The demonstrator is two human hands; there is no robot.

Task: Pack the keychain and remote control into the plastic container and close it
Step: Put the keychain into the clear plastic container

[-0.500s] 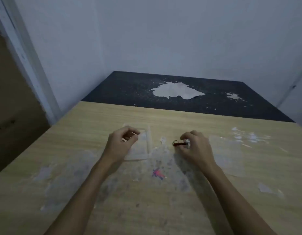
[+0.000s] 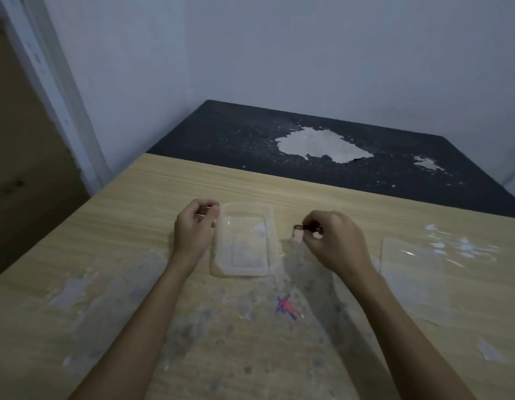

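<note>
A clear plastic container [image 2: 267, 226] lies open on the wooden table [image 2: 135, 284], its inside pale and hard to read. My left hand [image 2: 194, 229] rests just left of the container's far corner, fingers curled to the thumb with nothing visible in them. To the right of the container, my right hand [image 2: 337, 246] pinches a small dark keychain [image 2: 301, 227] a little above the table, and a pale tag hangs from it. A clear flat lid [image 2: 415, 281] lies on the table further right. I see no remote control.
The tabletop carries pale smears and a pink-blue mark [image 2: 288, 307] in front of the container. A dark surface [image 2: 279, 134] with white patches lies beyond the table's far edge. Walls close the back, and a door frame [image 2: 48, 82] stands at the left.
My left hand has come off the top of the container and now sits at its left side. My right hand still holds the keychain in about the same spot.
</note>
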